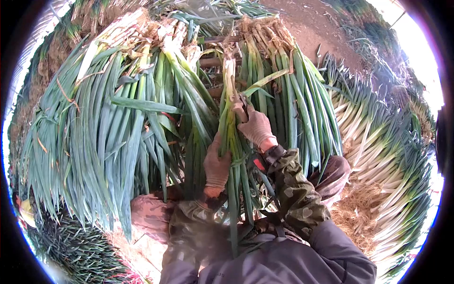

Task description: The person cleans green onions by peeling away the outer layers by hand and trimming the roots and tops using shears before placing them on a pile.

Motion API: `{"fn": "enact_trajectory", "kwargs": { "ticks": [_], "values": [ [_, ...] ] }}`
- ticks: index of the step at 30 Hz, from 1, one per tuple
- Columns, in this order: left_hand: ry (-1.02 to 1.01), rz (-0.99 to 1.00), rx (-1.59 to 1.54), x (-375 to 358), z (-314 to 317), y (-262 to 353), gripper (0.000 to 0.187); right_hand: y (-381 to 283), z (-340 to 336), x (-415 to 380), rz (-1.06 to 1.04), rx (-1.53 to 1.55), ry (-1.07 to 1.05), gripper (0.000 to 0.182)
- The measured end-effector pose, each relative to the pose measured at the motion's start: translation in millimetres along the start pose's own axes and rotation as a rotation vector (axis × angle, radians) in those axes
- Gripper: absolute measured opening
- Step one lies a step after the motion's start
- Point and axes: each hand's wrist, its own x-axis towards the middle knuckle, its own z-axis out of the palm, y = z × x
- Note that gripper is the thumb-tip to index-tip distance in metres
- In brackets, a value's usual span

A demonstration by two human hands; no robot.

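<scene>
My gloved left hand is closed around the leaves of a green onion, low on the plant. Higher up, my gloved right hand is closed at the stalk, with a small dark tool between its fingers, partly hidden. This onion points its roots away from me and its leaves hang toward my lap. A large bundle of green onions lies to the left, and a smaller bundle lies to the right, both roots away from me.
Rows of green onions with pale stalks lie along the right side. Dark leaf tips stand packed at the lower left. Brown dirt ground shows at the top. My legs are bent beneath the bundles.
</scene>
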Motion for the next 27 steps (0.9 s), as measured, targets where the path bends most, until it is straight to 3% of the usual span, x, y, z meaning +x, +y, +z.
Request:
{"fn": "enact_trajectory", "kwargs": {
  "ticks": [4, 6, 12, 13, 17, 18, 20, 22, 24, 27],
  "values": [
    [-0.02, 0.076, -0.007, 0, 1, -5, 0.062, 4, 4, 35, -0.054, -0.043, 0.058, 0.046],
    [-0.03, 0.067, 0.035, -2, -1, -3, 0.059, 4, 0, 53, -0.07, -0.039, 0.061, 0.063],
    [-0.201, -0.06, 0.302, 0, -18, 11, 0.049, -4, -20, 87, -0.044, -0.101, -0.04, 0.049],
    [-0.256, -0.095, 0.376, 2, -27, 22, 0.048, -4, -25, 79, -0.114, -0.087, -0.009, 0.049],
    [-0.212, 0.123, 0.772, 26, -54, 80, 0.03, 28, -22, 45, -0.059, 0.049, -0.034, 0.042],
    [-0.172, 0.226, 0.809, 35, -54, 85, 0.029, 33, -20, 29, -0.1, 0.045, 0.002, 0.038],
    [-0.286, 0.207, 0.656, 58, -38, 82, 0.028, 39, -20, -6, -0.136, 0.112, -0.029, 0.038],
    [-0.264, 0.353, 0.694, 82, -8, 74, 0.016, 36, -21, -43, -0.099, 0.196, -0.039, 0.041],
    [-0.199, 0.317, 0.917, 110, 30, 47, 0.015, 40, -19, -69, -0.093, 0.188, -0.035, 0.039],
    [-0.201, 0.156, 1.123, 132, 54, 37, 0.015, 49, -30, -90, -0.054, 0.128, -0.112, 0.053]
  ]
}}
